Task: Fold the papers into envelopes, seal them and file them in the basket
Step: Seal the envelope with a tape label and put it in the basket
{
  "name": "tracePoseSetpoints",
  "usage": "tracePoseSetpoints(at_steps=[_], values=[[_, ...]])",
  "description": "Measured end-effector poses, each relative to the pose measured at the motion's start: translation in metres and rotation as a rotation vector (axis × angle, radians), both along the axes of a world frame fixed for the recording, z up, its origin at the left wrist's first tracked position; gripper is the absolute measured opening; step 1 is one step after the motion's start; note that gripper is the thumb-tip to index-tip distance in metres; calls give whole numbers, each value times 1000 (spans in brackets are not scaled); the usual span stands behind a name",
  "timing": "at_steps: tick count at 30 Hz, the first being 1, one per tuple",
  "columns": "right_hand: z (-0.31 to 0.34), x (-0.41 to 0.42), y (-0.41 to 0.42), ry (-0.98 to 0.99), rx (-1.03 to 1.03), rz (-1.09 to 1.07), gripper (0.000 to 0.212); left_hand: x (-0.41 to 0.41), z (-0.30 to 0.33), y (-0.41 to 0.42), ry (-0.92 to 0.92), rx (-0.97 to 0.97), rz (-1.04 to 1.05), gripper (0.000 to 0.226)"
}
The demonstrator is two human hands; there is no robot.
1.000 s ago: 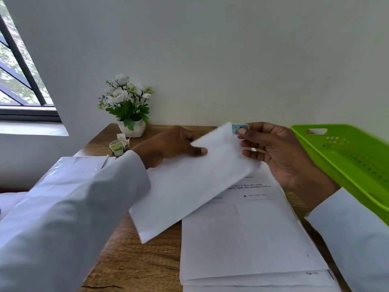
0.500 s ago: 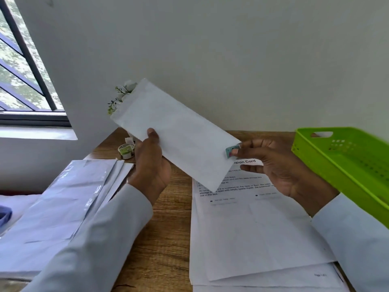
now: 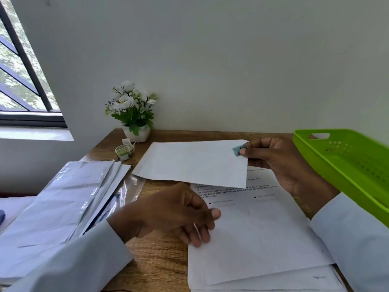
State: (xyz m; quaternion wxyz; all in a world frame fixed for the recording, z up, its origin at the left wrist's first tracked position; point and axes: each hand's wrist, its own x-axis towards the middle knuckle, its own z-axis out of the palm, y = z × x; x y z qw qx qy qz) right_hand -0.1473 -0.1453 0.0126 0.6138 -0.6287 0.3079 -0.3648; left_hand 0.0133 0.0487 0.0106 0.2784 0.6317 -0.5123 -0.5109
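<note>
White envelope (image 3: 192,163) held level at frame centre above the wooden bench (image 3: 160,258), its right end pinched by the right hand (image 3: 280,163), thumb and fingers clamped on it beside a small blue sticker (image 3: 238,150). Left hand (image 3: 174,213) at lower centre, fingers loosely curled, touching the paper stack (image 3: 259,249) without gripping. Green basket (image 3: 347,165) at right edge; envelope pile (image 3: 56,207) at lower left.

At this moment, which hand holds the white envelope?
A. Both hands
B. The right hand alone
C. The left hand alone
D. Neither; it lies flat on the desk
B: the right hand pinches the envelope at its corner beside a small blue sticker, while the left hand is below it, apart from it, over the printed sheets.
</note>
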Motion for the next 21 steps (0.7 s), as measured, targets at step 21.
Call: tracePoseSetpoints(at_steps=[21], values=[[5, -7, -10, 85, -261, -45, 8, 50, 10, -137, -706, -636, 67, 24]])
